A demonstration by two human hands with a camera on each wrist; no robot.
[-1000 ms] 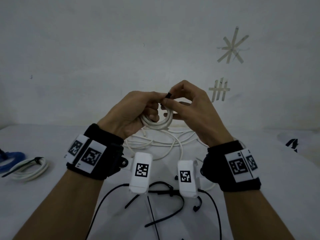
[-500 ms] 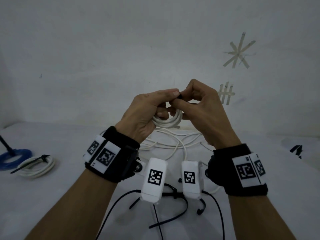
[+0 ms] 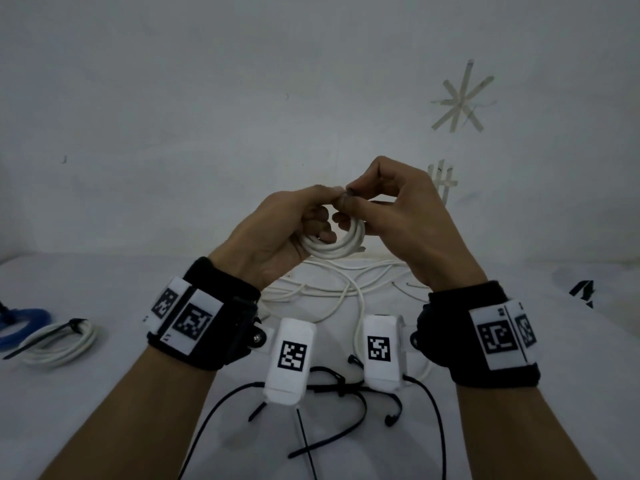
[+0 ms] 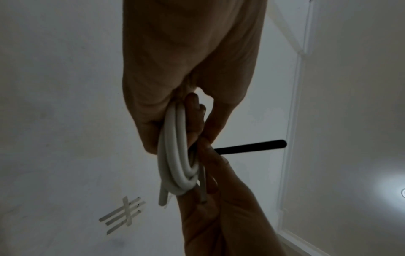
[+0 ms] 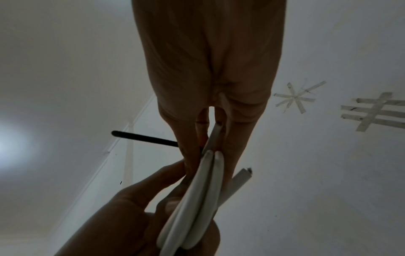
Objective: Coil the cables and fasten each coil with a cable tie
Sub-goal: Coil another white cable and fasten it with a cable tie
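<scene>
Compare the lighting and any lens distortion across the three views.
Head view: dim, even light, the table edge bowed by the wide lens. Left wrist view: left hand backlit and dark, white coil legible, glare at right. Right wrist view: right hand shadowed, glare at left, black cable tie silhouetted.

Two hands point(image 3: 277, 233) point(image 3: 408, 216) up, three coils — one held point(image 3: 332, 249), one white point(image 3: 59, 344) and one blue point(image 3: 20, 323) on the table — plus two tape marks point(image 3: 462, 98) point(image 3: 443, 181).
</scene>
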